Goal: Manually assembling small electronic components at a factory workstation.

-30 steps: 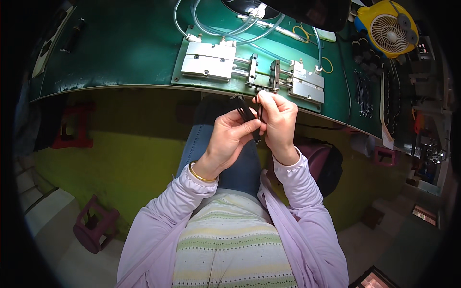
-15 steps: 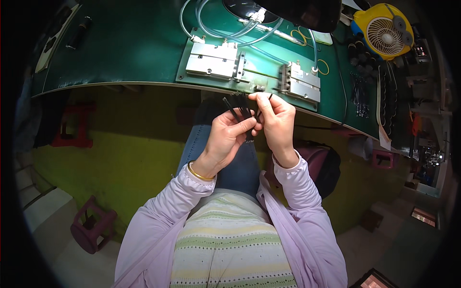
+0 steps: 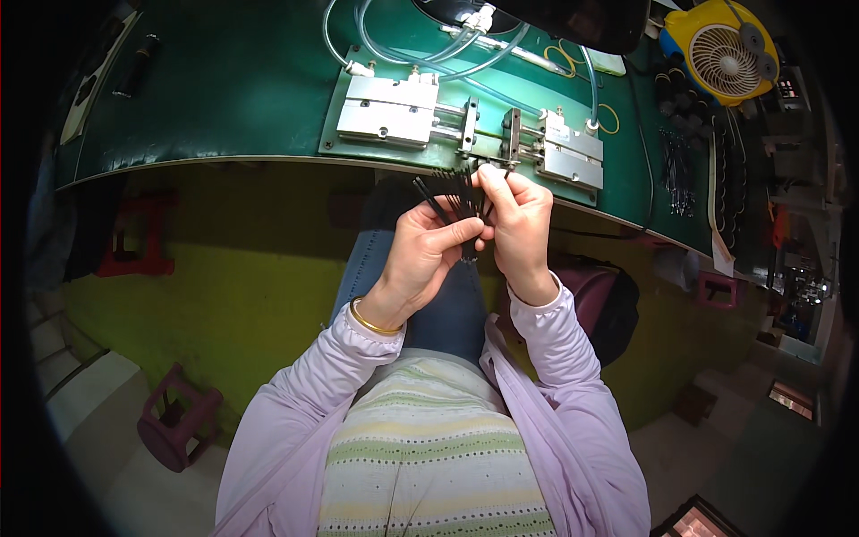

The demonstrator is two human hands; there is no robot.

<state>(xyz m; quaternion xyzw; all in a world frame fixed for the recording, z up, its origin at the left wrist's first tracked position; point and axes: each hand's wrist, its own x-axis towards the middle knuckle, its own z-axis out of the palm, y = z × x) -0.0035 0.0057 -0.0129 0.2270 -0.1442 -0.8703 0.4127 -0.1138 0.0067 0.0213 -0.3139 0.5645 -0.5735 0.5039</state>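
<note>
My left hand (image 3: 419, 255) is closed round a fanned bundle of thin black strips (image 3: 455, 192), their ends pointing away from me. Thumb and forefinger of my right hand (image 3: 522, 224) are pinched on one thin black strip (image 3: 489, 211), mostly covered by the fingers. Both hands touch, just in front of the bench edge. Right beyond my right fingertips is a clamping fixture with a left silver cylinder block (image 3: 386, 109), a right silver cylinder block (image 3: 573, 157) and two dark jaws (image 3: 469, 123) on extended rods, a small gap between them.
Clear air hoses (image 3: 429, 64) loop over the green bench (image 3: 224, 89). A black lamp-like shape (image 3: 573, 22) overhangs the back. To the right are a yellow and blue fan (image 3: 720, 55) and a bunch of dark strips (image 3: 680, 170). A maroon stool (image 3: 179, 416) stands at lower left.
The fixture's two jaws have slid out from their cylinders toward each other. My right hand has barely shifted, and the strips in my left hand look more spread.
</note>
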